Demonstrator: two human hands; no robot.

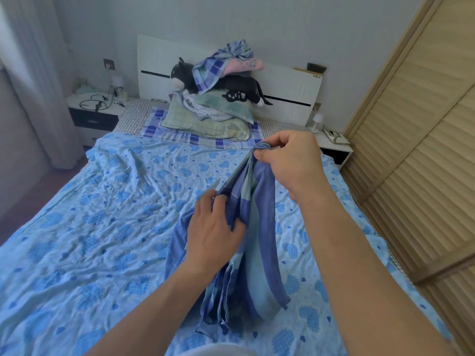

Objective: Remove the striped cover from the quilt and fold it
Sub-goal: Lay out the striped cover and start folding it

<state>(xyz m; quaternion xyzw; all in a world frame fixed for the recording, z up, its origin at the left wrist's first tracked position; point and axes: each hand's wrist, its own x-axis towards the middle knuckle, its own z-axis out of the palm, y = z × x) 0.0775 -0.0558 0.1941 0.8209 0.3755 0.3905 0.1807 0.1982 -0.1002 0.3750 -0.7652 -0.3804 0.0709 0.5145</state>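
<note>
The striped cover [259, 253], in dark blue and pale teal bands, hangs bunched in a long narrow bundle over the bed. My right hand [288, 163] pinches its upper end and lifts it. Lower down, my left hand [213, 227] grips the gathered folds on the bundle's left side. The cover's bottom end trails onto the light blue heart-print quilt [102, 227], which lies spread flat and wrinkled across the bed.
At the head of the bed a pile of pillows [205, 119], a black plush cat [187, 75] and bundled cloths leans on the white headboard [290, 91]. A nightstand [95, 111] with cables stands left, another [334, 147] right. A slatted wooden wardrobe [424, 150] lines the right side.
</note>
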